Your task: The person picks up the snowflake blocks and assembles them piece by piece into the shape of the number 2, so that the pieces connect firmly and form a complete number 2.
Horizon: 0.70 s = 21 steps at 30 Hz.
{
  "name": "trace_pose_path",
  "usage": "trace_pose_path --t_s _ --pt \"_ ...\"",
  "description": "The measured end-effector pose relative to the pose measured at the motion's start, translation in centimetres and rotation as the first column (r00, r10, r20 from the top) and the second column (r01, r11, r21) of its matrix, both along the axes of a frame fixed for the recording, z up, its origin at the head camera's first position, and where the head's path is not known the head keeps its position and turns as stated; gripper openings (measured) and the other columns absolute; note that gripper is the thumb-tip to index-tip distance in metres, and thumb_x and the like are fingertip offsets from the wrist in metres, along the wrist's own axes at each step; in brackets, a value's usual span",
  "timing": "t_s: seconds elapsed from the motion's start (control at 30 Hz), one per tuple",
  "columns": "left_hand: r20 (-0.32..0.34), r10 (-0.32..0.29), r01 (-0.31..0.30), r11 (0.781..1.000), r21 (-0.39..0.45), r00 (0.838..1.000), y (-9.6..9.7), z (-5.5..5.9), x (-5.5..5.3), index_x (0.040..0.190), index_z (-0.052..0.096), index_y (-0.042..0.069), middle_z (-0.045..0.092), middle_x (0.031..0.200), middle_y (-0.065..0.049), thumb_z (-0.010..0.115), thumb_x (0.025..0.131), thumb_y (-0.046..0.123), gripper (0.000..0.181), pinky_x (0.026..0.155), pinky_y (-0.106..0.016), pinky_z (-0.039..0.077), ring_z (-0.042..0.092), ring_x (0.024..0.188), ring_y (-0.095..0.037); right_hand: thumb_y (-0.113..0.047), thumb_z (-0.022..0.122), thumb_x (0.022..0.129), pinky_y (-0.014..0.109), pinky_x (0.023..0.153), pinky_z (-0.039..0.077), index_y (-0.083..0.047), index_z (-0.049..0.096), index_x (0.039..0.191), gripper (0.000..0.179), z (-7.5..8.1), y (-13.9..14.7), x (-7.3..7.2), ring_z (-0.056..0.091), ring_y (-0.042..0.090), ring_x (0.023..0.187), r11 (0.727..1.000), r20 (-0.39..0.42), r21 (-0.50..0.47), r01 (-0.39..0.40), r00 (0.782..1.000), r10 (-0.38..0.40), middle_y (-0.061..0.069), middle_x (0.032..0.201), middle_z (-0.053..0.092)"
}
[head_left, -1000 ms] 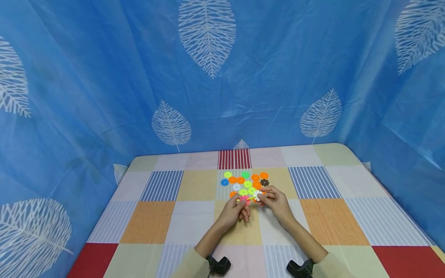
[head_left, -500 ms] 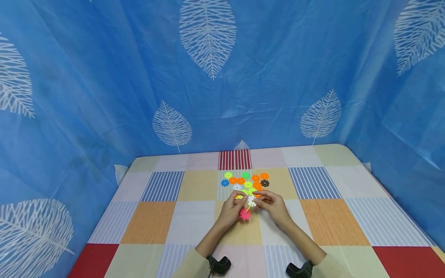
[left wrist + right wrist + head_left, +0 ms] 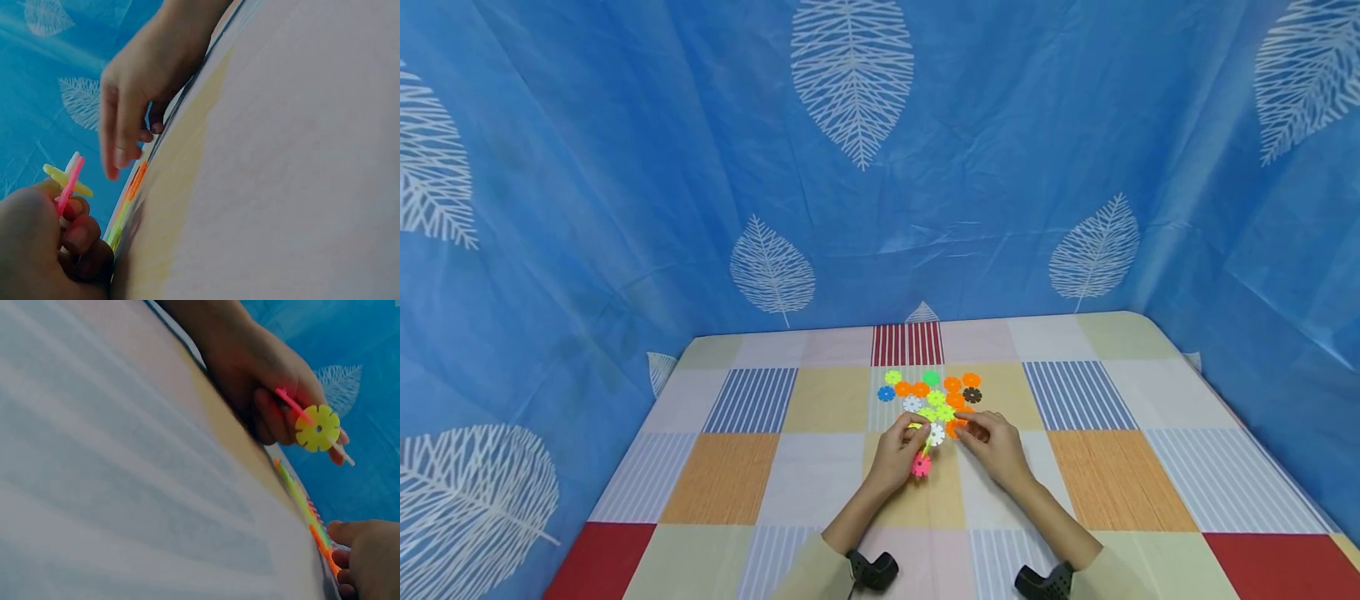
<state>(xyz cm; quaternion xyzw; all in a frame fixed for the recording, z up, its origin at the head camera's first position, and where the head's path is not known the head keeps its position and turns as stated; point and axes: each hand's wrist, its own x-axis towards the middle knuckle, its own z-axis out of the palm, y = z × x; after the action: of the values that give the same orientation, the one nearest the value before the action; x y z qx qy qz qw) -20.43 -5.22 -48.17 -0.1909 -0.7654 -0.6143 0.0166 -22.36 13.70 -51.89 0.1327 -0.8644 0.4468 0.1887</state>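
My left hand [image 3: 895, 457] pinches a small joined piece of snowflake discs, the flat notched plastic kind. In it a pink disc [image 3: 921, 465] points down toward me, a yellow disc [image 3: 318, 429] sits in the middle, and a white disc [image 3: 936, 434] is at the far end. To the right, my right hand [image 3: 1000, 447] hovers beside the loose discs with its fingers loosely bent and nothing seen between them. Close to its fingertips lies an orange disc [image 3: 953, 428]. The left fingers partly hide the joined piece and some loose discs.
Beyond the hands several loose discs lie flat: a blue disc [image 3: 886, 393], a black disc [image 3: 972, 395], a green disc [image 3: 931, 378], plus orange and yellow-green ones. The patchwork tablecloth [image 3: 820, 467] covers the table. A blue leaf-print curtain [image 3: 962, 167] surrounds it.
The joined piece has turned in my left hand, its pink end swinging down toward me. My right hand has let go of the white end and drawn slightly right, over the loose discs.
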Motion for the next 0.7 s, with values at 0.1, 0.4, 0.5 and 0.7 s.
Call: trace_pose_path --t_s 0.1,0.4,0.5,0.7 --pt "-0.007 0.001 -0.001 1.000 -0.019 1.000 0.0 0.2 0.0 0.108 0.059 -0.004 0.038 0.053 -0.001 0.051 0.095 0.010 0.021 0.046 -0.015 0.028 0.030 0.045 -0.003 -0.014 0.075 0.077 0.023 0.056 0.036 -0.005 0.070 0.103 0.028 -0.3 0.2 -0.1 0.039 0.011 0.069 0.987 -0.011 0.162 0.023 1.000 -0.022 -0.005 0.075 0.047" --pt "-0.058 0.066 -0.069 0.996 -0.061 0.996 0.2 -1.8 -0.8 0.105 0.067 0.000 0.039 0.055 -0.005 0.056 0.092 0.011 0.020 0.044 -0.016 0.024 0.028 0.045 -0.004 -0.015 0.078 0.074 0.024 0.058 0.037 -0.008 0.069 0.096 0.025 -0.5 0.1 -0.1 0.042 0.011 0.070 0.993 0.015 0.118 -0.008 1.000 0.006 -0.004 0.076 0.049" --pt "-0.078 0.089 -0.095 0.993 -0.073 0.993 0.2 -3.1 -1.5 0.104 0.067 0.005 0.035 0.054 0.001 0.057 0.092 0.016 0.019 0.043 -0.017 0.022 0.025 0.042 -0.001 -0.009 0.077 0.074 0.021 0.058 0.045 -0.008 0.064 0.091 0.021 -0.3 0.0 0.0 0.051 0.010 0.067 0.995 0.049 -0.073 -0.073 0.996 0.077 -0.003 0.076 0.058" --pt "-0.150 0.101 -0.115 0.990 -0.086 0.984 0.1 -3.3 -1.6 0.102 0.067 0.007 0.032 0.054 0.008 0.058 0.092 0.018 0.017 0.041 -0.015 0.022 0.023 0.041 0.003 0.005 0.069 0.077 0.023 0.059 0.052 0.004 0.066 0.095 0.018 2.2 -0.8 1.5 0.061 0.023 0.066 0.940 0.042 -0.295 -0.171 0.981 0.191 0.015 0.080 0.066"
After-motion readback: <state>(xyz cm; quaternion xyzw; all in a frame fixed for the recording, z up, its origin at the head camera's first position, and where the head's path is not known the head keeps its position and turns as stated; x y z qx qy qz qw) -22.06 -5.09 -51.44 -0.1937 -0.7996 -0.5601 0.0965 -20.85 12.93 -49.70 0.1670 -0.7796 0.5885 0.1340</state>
